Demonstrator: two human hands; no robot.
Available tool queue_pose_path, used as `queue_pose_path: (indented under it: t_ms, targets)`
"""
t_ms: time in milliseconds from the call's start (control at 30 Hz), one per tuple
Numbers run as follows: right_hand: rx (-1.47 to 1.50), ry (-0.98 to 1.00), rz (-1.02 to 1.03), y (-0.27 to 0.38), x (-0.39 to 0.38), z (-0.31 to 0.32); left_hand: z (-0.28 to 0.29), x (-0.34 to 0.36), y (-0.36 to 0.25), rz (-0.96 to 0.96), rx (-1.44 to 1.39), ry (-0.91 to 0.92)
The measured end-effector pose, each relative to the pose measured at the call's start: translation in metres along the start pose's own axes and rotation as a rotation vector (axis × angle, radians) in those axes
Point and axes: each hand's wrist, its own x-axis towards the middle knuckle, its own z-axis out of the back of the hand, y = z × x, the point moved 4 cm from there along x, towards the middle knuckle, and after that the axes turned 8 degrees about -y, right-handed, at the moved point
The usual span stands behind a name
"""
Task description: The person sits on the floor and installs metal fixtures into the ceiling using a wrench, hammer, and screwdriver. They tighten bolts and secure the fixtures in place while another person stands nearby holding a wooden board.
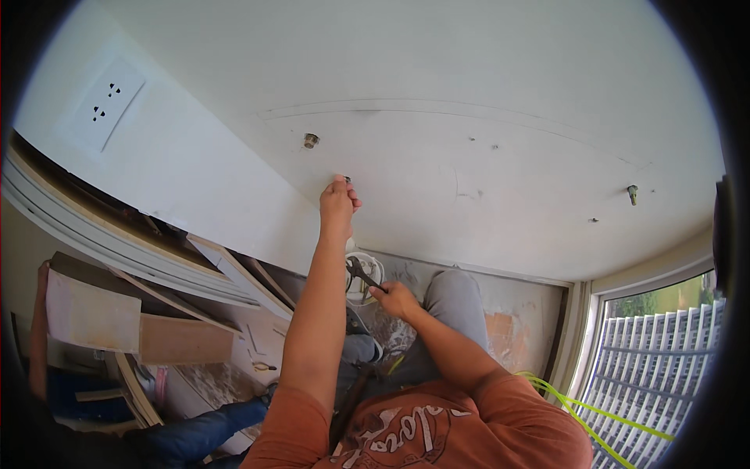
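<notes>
In the head view, the left hand (340, 202) reaches up to the white wall (469, 70), close to the corner with the adjoining white surface. Its fingers are bunched together at a small dark piece (347, 179) at the wall (too small to tell whether it is pinched or merely touched). Below, the right hand (398, 301) is wrapped firmly around a dark-headed hammer (358, 270), held before a round white bucket (378, 271). Bare wall stretches rightward from the left hand; lower down, knees, bucket and wooden boards (185, 340) crowd the space, with a co-worker's denim leg (211, 428) at lower left. The wall is smooth, with pencil lines and a brassy fitting (311, 141) above the left hand; the floor (539, 316) looks dusty and smeared. Pale script lettering marks the rust-coloured shirt (461, 430).
</notes>
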Motion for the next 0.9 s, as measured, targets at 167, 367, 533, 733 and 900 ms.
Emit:
queue_pose_path:
  t_ms: [167,367,533,733,900]
  targets:
    - [0.004,-0.011,-0.016,-0.004,0.001,0.003,0.0,-0.003,-0.002,-0.238,0.149,-0.082]
    - [0.017,0.0,-0.025,-0.003,0.002,0.001,-0.002,-0.013,-0.003,-0.667,0.282,-0.27]
    - [0.023,0.018,-0.017,0.003,0.0,-0.001,0.004,-0.008,-0.01,-0.729,0.335,-0.259]
    - [0.018,0.031,-0.052,-0.003,0.001,0.001,0.005,-0.009,0.007,0.063,0.039,-0.035]
    - [0.016,-0.001,0.03,-0.002,0.002,-0.009,0.011,0.0,0.001,-0.609,0.061,-0.279]
